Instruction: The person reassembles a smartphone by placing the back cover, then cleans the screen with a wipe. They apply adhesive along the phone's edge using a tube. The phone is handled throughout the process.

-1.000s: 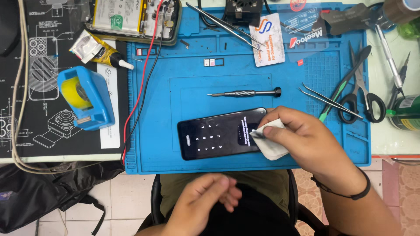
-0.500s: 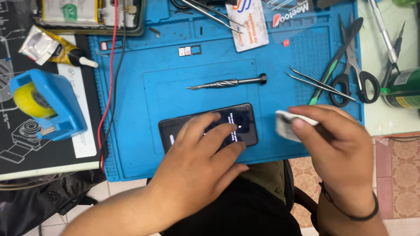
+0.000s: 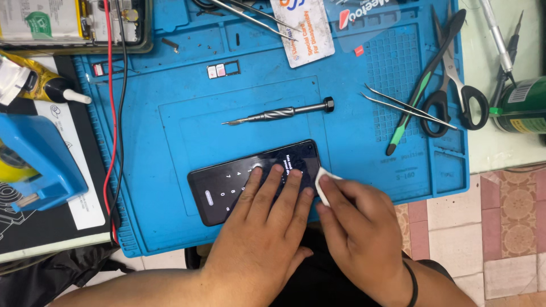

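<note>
A black phone (image 3: 227,187) lies face up on the blue work mat (image 3: 170,142), its screen lit with a keypad. My left hand (image 3: 267,227) lies flat on the phone's right half, fingers spread over the screen. My right hand (image 3: 358,227) sits just right of the phone, pinching a small white wipe (image 3: 323,183) against the phone's right end. A black band circles my right wrist.
A metal screwdriver (image 3: 278,113) lies above the phone. Tweezers (image 3: 406,105), scissors (image 3: 455,85) and a green-tipped tool lie at the right. A white card (image 3: 301,28) is at the top, a blue tape dispenser (image 3: 34,165) and a glue bottle (image 3: 34,85) at the left, a green can (image 3: 523,108) at far right.
My left hand came up from my lap and settled on the phone. My right hand lifted the wipe off to the right, then brought it back to the phone's right end.
</note>
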Tool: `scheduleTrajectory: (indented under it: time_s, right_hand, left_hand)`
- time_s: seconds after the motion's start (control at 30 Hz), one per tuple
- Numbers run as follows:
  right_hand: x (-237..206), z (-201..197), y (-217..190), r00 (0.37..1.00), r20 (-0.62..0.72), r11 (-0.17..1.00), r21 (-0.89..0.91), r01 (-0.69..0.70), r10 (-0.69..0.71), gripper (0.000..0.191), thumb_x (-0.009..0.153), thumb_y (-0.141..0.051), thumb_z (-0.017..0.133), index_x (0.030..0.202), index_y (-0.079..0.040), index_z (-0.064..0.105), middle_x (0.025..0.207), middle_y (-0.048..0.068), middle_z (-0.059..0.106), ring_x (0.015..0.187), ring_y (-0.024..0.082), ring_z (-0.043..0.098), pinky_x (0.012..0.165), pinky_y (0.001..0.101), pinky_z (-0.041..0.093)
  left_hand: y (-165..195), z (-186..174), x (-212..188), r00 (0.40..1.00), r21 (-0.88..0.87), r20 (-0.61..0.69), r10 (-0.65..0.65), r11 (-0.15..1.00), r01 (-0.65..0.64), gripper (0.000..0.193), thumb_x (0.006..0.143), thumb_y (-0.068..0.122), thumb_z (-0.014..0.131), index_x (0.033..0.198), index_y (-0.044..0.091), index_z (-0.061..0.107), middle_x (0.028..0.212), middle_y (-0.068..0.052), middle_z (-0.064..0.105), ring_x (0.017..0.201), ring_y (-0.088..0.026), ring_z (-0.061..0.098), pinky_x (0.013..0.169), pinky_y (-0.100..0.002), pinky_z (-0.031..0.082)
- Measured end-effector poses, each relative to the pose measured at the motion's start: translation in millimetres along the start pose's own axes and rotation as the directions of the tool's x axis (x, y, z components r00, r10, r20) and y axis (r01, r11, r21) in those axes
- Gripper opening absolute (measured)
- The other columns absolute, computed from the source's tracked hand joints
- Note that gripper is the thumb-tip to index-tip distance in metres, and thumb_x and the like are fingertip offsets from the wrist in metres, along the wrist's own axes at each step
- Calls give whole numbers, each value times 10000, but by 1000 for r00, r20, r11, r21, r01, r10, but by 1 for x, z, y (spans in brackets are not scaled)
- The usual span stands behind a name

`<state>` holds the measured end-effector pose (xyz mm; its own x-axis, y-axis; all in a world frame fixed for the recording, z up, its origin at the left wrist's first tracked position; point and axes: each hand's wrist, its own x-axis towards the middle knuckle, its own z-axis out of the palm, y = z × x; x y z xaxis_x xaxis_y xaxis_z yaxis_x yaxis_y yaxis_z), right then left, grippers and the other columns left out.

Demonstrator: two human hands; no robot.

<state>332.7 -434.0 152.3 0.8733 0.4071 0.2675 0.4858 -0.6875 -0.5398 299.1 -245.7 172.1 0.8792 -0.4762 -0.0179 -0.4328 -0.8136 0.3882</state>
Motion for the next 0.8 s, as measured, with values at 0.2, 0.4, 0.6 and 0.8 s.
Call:
scheduleTrajectory:
  time_s: [0.2, 0.4, 0.6, 0.8]
  right_hand:
    - [32, 4, -6, 999, 17, 998, 37, -51, 50, 366, 895, -42, 763, 1258, -20, 725, 896, 95, 638, 782, 250, 614, 700, 348, 483]
    - [29, -11, -13, 997, 51, 998, 35, -50, 48, 347, 868, -57, 741, 1213, -34, 716, 904, 95, 649, 760, 250, 623, 652, 347, 497]
    - [40, -1, -6, 996, 75, 998, -17, -55, 56, 340, 897, -26, 728, 1238, -22, 727, 915, 125, 656, 785, 309, 626, 686, 406, 497]
    - [25, -6, -10, 996, 70, 998, 6, -63, 62, 348, 862, -45, 721, 1210, -44, 722, 941, 115, 674, 790, 293, 644, 676, 387, 511]
  left_hand:
    - [1, 2, 0, 1000, -25, 17, 0, 1000, 0, 881, 791, 487, 715, 1407, -96, 474, 1464, -330, 412, 1386, -536, 348, 1156, -629, 225]
    - [-1, 6, 2, 998, -45, -55, -15, 999, 12, 893, 737, 500, 735, 1391, -62, 504, 1473, -311, 415, 1377, -540, 351, 1129, -688, 213]
    - [-1, 7, -4, 1000, -31, -23, -14, 999, 13, 856, 774, 479, 749, 1405, -52, 518, 1475, -293, 424, 1380, -534, 364, 1145, -675, 242]
    - [-6, 8, -1, 985, -192, -154, -73, 980, 42, 776, 772, 420, 786, 1387, 1, 567, 1473, -381, 384, 1400, -537, 369, 1171, -630, 269]
